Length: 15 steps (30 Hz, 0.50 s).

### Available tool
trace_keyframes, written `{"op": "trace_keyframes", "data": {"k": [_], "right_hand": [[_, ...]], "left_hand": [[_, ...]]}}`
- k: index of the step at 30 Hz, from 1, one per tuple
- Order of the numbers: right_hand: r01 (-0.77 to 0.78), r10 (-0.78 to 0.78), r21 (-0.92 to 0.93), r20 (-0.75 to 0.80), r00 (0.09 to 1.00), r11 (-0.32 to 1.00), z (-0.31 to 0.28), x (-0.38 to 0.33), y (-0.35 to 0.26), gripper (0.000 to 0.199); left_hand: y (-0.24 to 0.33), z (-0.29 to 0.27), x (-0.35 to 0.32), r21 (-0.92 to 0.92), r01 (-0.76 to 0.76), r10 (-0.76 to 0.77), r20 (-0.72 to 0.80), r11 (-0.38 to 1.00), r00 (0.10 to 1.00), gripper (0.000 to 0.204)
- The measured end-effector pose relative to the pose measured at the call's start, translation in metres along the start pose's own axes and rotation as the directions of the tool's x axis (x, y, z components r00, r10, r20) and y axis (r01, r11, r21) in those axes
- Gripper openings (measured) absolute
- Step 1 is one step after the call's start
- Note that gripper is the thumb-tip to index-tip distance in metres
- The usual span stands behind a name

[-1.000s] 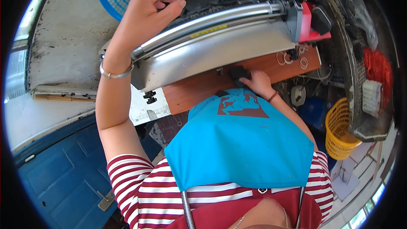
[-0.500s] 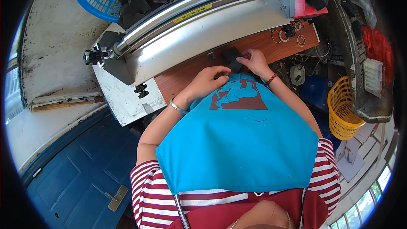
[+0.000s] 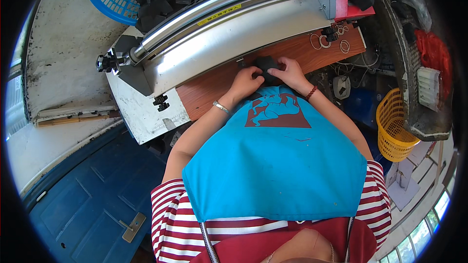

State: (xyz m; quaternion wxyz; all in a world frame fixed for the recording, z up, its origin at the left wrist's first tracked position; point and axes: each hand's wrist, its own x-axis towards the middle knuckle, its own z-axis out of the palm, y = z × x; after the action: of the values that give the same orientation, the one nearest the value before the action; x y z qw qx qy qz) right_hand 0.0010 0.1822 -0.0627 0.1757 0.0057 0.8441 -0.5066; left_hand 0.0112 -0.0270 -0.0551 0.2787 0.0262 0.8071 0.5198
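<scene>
Both hands meet at a small bundle of dark flat pieces [image 3: 265, 63], which sits over the wooden board [image 3: 207, 92], close to the person's blue apron [image 3: 280, 175]. The left hand [image 3: 246, 83] is half curled, its thumb and fingertips at the bundle's left side — whether it grips anything, I cannot tell. The right hand [image 3: 291, 75] is partly open at the right side, thumb and forefinger spread against the pieces; how firmly it holds them is unclear. Just beyond the board lies the machine's metal plate [image 3: 243, 34], with a shiny roller [image 3: 214, 9] above. Pale rings [image 3: 344, 46] rest toward the board's right end.
</scene>
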Motion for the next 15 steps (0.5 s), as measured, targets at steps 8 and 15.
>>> {"op": "trace_keyframes", "data": {"k": [8,15], "right_hand": [[-0.219,0.151,0.472,0.179,0.972,0.854,-0.024,0.003,-0.02,0.029],[-0.155,0.024,0.585,0.226,0.974,0.796,-0.031,-0.015,-0.037,0.03]], "left_hand": [[0.016,-0.011,-0.012,-0.111,0.092,-0.105,-0.113,0.99,0.988,0.038],[0.064,-0.011,-0.022,-0.522,0.091,-0.126,-0.032,0.848,0.992,0.028]]}}
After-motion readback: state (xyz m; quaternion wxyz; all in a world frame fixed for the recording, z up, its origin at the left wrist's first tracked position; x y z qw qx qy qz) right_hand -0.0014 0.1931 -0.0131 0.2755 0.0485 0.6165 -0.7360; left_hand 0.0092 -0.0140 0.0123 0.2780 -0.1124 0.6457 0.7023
